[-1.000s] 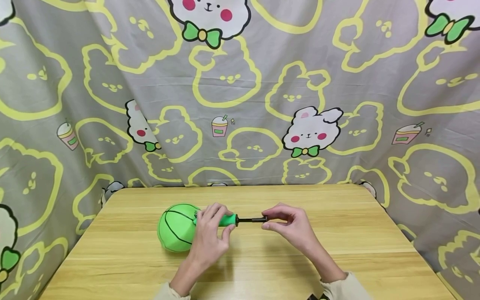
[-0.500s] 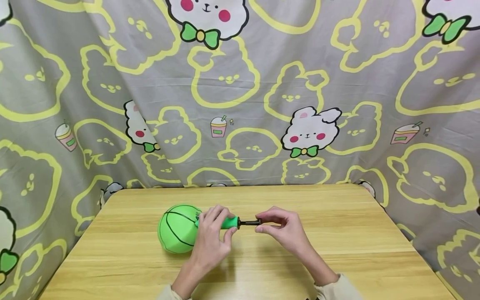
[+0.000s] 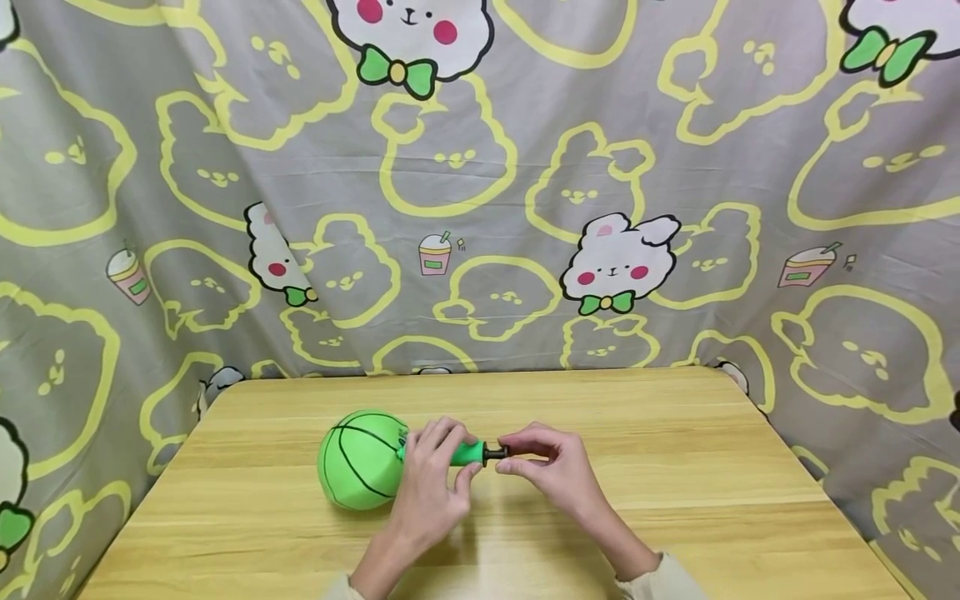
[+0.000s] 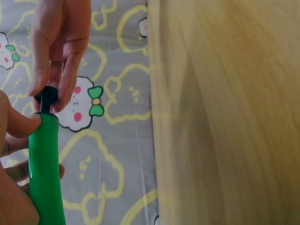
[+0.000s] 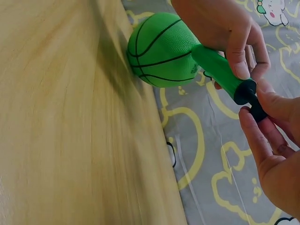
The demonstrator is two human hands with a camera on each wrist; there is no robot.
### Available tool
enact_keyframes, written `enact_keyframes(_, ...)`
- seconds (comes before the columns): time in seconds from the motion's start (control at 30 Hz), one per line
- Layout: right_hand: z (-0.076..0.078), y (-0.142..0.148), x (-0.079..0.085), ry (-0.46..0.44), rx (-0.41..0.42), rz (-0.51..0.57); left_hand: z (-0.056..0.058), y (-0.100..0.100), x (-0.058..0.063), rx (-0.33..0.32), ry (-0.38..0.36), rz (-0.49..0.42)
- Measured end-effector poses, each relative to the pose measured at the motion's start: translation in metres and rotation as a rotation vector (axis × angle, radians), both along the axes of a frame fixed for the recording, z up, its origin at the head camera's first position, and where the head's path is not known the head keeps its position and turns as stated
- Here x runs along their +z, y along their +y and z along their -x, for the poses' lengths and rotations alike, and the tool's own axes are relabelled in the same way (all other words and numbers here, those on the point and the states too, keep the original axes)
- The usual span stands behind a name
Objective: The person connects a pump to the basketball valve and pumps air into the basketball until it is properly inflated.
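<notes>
A green ball (image 3: 358, 467) with black basketball lines rests on the table, left of both hands. One end of a green hand pump (image 3: 468, 452) meets the ball's right side. My left hand (image 3: 431, 483) grips the pump's barrel, its fingers over the top and thumb underneath; it covers part of the barrel. From the right, my right hand (image 3: 553, 471) pinches the pump's black handle (image 5: 258, 112) between thumb and fingers. Only a short length of black rod shows between handle and barrel (image 4: 44, 164) in the left wrist view.
The wood-grain table (image 3: 645, 500) reaches back to a grey curtain (image 3: 480, 208) printed with yellow outlines and white rabbits. This curtain also hangs along the left and right sides.
My right hand has pushed the pump handle left toward the barrel, so the exposed rod is much shorter. The ball looks rounder. My left hand keeps its grip on the barrel.
</notes>
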State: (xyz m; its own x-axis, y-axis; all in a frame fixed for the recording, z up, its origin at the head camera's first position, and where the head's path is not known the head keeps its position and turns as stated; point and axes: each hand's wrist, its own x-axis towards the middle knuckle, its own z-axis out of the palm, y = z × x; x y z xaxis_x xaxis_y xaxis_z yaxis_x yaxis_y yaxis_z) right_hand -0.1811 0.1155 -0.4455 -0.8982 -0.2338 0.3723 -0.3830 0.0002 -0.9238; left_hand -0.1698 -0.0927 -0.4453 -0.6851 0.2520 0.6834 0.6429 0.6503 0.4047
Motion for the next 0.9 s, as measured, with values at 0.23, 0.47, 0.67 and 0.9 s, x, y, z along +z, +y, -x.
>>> enact_keyframes(0.23,0.001,0.003,0.005,0.010,0.039,-0.039,-0.001,0.001,0.001,0.007,-0.010,-0.011)
enact_keyframes(0.47,0.003,0.018,0.012,0.000,0.094,-0.083,0.000,0.002,0.002,-0.014,-0.039,0.002)
enact_keyframes(0.67,0.006,0.029,0.017,0.011,0.110,-0.110,0.001,-0.004,0.003,0.000,-0.050,-0.013)
enact_keyframes(0.9,0.007,0.041,0.023,0.022,0.119,-0.112,0.002,-0.007,0.006,0.000,-0.074,-0.034)
